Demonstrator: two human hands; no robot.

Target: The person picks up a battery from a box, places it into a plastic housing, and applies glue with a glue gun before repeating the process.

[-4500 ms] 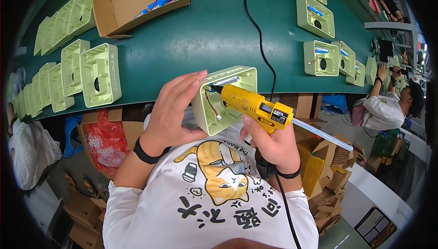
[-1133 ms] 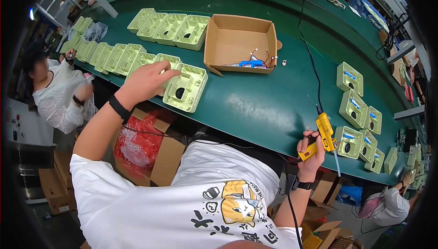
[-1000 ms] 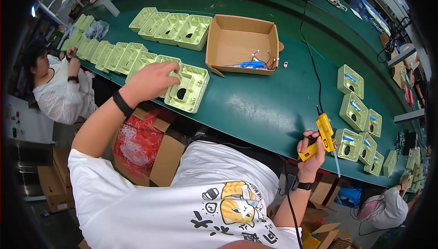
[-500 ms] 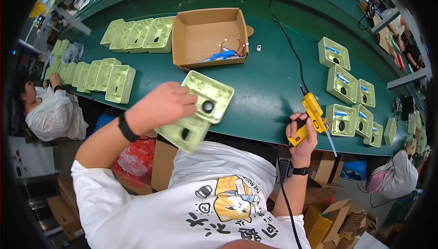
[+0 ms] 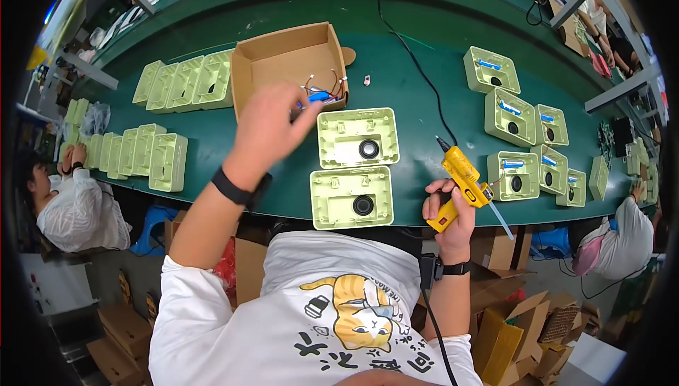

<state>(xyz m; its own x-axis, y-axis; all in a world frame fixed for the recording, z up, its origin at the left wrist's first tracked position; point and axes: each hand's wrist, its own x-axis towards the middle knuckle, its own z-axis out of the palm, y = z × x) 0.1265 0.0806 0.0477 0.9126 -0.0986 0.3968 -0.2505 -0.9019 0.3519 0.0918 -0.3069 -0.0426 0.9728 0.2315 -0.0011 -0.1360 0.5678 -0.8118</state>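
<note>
My left hand [image 5: 276,117] hangs over the front edge of a cardboard box [image 5: 247,50]. Its thumb stands apart from the curled fingers, close to blue battery packs [image 5: 320,96] with thin wires; nothing shows in its grasp. On the table before me lie two pale green plastic housings, a farther one [image 5: 336,151] and a nearer one [image 5: 329,205], touching edge to edge. Each has a round black speaker inside, the farther speaker [image 5: 368,149] and the nearer speaker [image 5: 363,205]. My right hand [image 5: 456,220] grips a yellow glue gun [image 5: 461,174], its nozzle pointing away and a translucent glue stick [image 5: 502,220] protruding from its back.
Green housings [image 5: 168,163] stand in rows at the left. Others with blue batteries [image 5: 511,113] lie at the right. A black cable [image 5: 414,60] crosses the green table [image 5: 283,198]. Co-workers sit at both sides, one in a white top [image 5: 78,209]. Cartons [image 5: 523,329] lie below.
The left hand has let go of the green housing and moved up to the cardboard box. Both housings now lie flat, side by side. The glue gun stays in the right hand.
</note>
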